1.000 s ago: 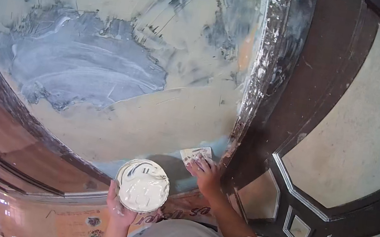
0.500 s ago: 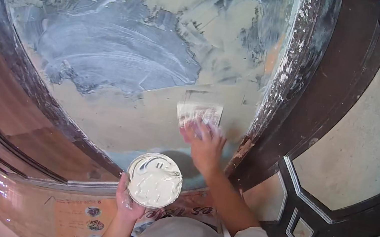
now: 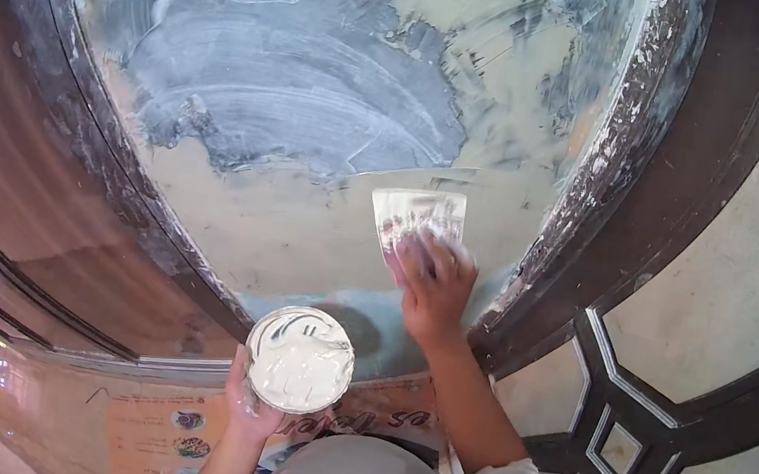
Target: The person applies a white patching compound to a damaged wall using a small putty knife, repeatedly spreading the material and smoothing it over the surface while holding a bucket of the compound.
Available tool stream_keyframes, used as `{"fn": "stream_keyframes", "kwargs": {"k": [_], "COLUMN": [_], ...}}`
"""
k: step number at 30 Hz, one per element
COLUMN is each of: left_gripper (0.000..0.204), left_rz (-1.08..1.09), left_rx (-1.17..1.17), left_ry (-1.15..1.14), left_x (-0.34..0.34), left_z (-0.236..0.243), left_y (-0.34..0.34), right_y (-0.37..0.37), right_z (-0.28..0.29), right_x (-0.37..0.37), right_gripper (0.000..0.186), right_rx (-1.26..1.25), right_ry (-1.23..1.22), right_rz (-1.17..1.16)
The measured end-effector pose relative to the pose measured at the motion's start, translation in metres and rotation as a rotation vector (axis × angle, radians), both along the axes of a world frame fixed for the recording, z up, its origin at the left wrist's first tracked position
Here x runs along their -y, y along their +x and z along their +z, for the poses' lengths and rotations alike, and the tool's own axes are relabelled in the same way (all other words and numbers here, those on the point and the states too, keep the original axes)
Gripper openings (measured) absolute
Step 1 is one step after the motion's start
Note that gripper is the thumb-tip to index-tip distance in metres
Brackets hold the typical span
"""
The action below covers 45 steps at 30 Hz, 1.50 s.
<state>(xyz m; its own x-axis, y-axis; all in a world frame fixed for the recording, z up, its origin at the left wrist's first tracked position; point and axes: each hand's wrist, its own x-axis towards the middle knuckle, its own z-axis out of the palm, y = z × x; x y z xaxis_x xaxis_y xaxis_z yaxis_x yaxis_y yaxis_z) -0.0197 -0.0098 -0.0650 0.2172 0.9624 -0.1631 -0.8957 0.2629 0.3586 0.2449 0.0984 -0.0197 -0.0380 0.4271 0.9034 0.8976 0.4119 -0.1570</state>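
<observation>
In my left hand [image 3: 253, 410] is a round tub of white filler paste [image 3: 299, 363], gripped from its left side and underneath, with its top uncovered. My right hand [image 3: 437, 283] has its fingers closed on a wide, pale putty knife [image 3: 421, 216], whose blade is smeared with paste. The blade lies against or very close to the wall panel [image 3: 240, 223], just below a curved ridge of filler. Beige filler coats much of that panel around a large blue-grey patch [image 3: 295, 85]. Part of the knife's lower end is hidden by my fingers.
A worn dark frame with flaking paint [image 3: 578, 196] borders the panel on the right, and another [image 3: 133, 163] on the left. A dark wooden door with pale panes [image 3: 732, 279] stands at the right. Below lies an orange printed sheet [image 3: 146, 440].
The view has shifted, so the panel appears farther right and slightly higher. My right hand and the putty knife have moved a little to the right. The tub stays in my left hand.
</observation>
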Motion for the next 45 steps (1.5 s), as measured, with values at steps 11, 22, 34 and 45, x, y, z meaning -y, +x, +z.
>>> {"fn": "stream_keyframes", "kwargs": {"k": [11, 22, 34, 45], "left_gripper": [0.061, 0.058, 0.058, 0.059], "left_rz": [0.011, -0.008, 0.025, 0.071], "left_rx": [-0.034, 0.029, 0.050, 0.088], "left_ry": [0.020, 0.017, 0.022, 0.017], "left_x": [0.012, 0.020, 0.029, 0.030], "left_z": [-0.003, -0.012, -0.017, -0.025], "left_y": [-0.051, -0.094, -0.133, -0.146], "right_y": [-0.052, -0.081, -0.106, -0.168], "right_z": [-0.159, 0.011, -0.165, 0.048], "right_x": [0.042, 0.017, 0.036, 0.027], "right_gripper": [0.045, 0.046, 0.055, 0.048], "right_rx": [0.179, 0.088, 0.185, 0.144], "right_ry": [-0.453, -0.173, -0.359, -0.061], "right_rz": [0.017, -0.041, 0.009, 0.012]}}
